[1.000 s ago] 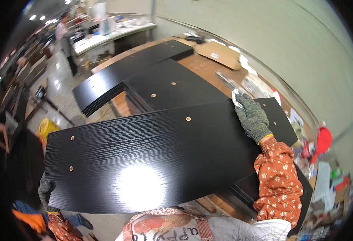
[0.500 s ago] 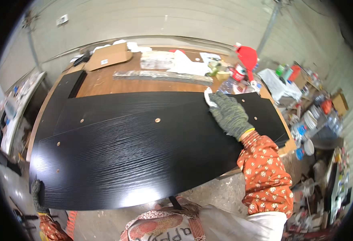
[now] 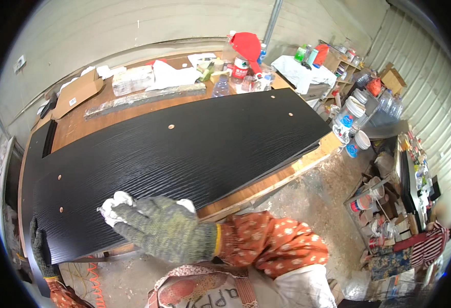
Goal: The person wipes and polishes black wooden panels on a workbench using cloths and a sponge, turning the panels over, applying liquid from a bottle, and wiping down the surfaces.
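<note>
While the right grip (image 3: 170,229) pinches a white cloth (image 3: 123,197) at the near edge of the black panel (image 3: 184,154) on the surface (image 3: 75,128), I can't tell whether the left grip (image 3: 41,252) clasps the near-left corner; light, even strokes should suit.

Illumination is bright, even and neutral over the pale wall (image 3: 158,23), the floor (image 3: 300,208) and the brown bench (image 3: 74,131), with a muted grey sheen picking out the grain across the left and middle of the black panel (image 3: 210,138) and a darker tone at its right end. Central detail, including the gloved right hand (image 3: 166,226), is acceptably sharp; the co-worker (image 3: 431,249) at lower right is soft, the head fully blurred. Fisheye distortion bows the bench edges and tilts the corrugated wall (image 3: 426,97), and black vignetting closes the corners.
</note>
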A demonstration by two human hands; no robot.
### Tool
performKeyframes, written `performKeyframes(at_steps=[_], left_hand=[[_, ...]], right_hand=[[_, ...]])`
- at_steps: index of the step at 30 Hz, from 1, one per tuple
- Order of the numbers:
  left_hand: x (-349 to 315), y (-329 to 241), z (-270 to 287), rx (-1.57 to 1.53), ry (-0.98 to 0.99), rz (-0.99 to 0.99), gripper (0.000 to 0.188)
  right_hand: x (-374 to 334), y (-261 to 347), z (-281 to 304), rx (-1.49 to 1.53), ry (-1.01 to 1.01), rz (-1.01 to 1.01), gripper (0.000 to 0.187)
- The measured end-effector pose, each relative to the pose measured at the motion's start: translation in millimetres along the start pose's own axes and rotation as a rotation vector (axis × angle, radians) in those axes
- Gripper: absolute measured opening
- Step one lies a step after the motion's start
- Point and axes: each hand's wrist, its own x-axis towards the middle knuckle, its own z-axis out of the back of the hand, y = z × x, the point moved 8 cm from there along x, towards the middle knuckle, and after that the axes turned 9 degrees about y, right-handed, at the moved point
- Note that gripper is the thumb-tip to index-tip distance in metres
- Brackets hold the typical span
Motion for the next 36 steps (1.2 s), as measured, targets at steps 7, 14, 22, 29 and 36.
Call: performKeyframes(at_steps=[7,14,22,29,36], left_hand=[[-36.9,-30.0,53.2,0.515,-0.095,0.273,0.046],[-74.8,-94.0,-295.4,0.483,-0.163,-0.113,0.04],[-60.3,-99.4,-553.6,1.588,0.369,-0.444,0.056],[-46.0,-101.3,-545.9,1.473,0.298,-0.362,0.056],[-48.8,-95.0,-527.9,1.312,0.207,-0.263,0.054]], right_hand=[[-160.0,-174.9,68.5,-0.412,0.105,-0.438,0.047],[-456.7,-395.0,135.2,-0.305,-0.351,-1.101,0.037],[-613.4,-512.0,50.1,-0.007,-0.669,-1.351,0.042],[-574.1,-540.1,35.2,-0.336,-0.106,-1.384,0.052],[-496.9,-575.6,2.5,0.352,0.011,-1.169,0.044]])
